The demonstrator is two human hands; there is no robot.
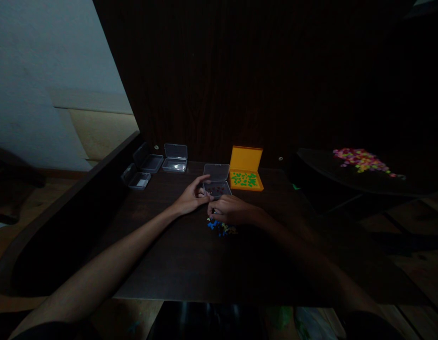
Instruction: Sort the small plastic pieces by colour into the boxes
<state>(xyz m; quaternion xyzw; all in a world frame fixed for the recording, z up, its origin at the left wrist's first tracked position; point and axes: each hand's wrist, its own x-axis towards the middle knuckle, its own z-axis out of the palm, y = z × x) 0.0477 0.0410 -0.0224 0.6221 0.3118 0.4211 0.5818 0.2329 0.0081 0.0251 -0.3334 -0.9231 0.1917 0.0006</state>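
Observation:
An open clear plastic box (pixel 224 188) with small dark pieces in it stands on the dark table. Around its left edge curls my left hand (pixel 192 197), thumb near the front corner and a finger by the lid hinge. My right hand (pixel 230 209) is just in front of the box, fingertips pinched together; whatever they hold is hidden. Directly below them lies a loose pile of small blue and yellow pieces (pixel 222 228), partly covered by the hand. An open yellow box (pixel 246 160) holding several small green pieces sits right behind my right hand.
Open clear boxes (pixel 176 152) stand at the back left, one with a whitish label or paper. A raised edge board (pixel 73 203) borders the table's left side. To the right, a heap of multicoloured pieces (pixel 364 160) lies on a dark surface. A dark panel (pixel 212 80) rises behind.

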